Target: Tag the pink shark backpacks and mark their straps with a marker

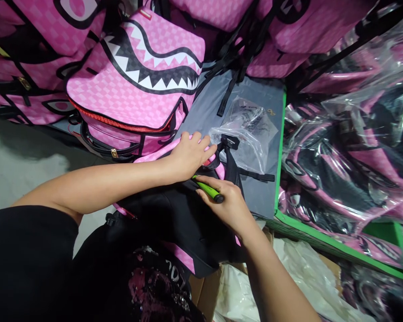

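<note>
A black backpack (174, 214) with pink trim lies against my body at the near edge of the grey table. My left hand (191, 154) is closed on its pink top edge, fingers curled over the far side. Just to the right and nearer, my right hand (221, 194) grips a bright green tool (210, 191) with a black end; its tip meets the backpack near my left palm. A black strap (231, 163) runs beside my right hand. What lies under my left palm is hidden.
Behind the hands, a pink checkered backpack with shark teeth (154, 58) stands on the grey table (268, 103). A clear plastic bag (251, 134) lies beyond the strap. Plastic-wrapped backpacks (349, 156) fill the right side, past a green edge (280, 147). More pink bags (36, 58) stand left.
</note>
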`<state>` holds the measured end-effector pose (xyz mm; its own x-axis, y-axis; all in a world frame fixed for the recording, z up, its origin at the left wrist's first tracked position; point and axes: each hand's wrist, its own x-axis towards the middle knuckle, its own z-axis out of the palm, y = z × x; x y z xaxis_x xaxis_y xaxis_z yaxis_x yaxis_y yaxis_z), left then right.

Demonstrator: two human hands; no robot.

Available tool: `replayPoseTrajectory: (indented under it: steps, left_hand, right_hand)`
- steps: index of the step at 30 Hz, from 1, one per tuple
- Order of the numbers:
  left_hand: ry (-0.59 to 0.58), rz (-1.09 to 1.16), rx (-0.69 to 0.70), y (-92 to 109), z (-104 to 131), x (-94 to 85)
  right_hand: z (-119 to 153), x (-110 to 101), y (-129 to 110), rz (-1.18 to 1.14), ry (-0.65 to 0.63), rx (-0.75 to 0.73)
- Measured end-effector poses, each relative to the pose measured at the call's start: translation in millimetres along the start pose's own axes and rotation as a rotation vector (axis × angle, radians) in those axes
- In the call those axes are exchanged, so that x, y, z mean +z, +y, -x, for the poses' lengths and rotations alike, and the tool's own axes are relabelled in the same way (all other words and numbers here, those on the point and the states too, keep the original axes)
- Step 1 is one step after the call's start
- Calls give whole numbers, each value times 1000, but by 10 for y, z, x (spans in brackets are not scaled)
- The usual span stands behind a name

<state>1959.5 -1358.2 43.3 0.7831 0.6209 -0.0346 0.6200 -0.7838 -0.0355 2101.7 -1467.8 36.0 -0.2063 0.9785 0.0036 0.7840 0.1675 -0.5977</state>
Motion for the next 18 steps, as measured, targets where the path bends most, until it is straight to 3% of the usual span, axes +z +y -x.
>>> replayPoseTrajectory:
  steps: [8,14,18]
  left_hand:
    - [3,-17,2,4,-12,25]
    - [-8,-12,-6,2,-22,18]
    - [-16,-11,-9,3,-30,15]
  right_hand:
    - [52,-26,36,40,37,49]
    - [-4,-89,122,44,-22,-59]
    - [-17,-67,120,2,13,-136]
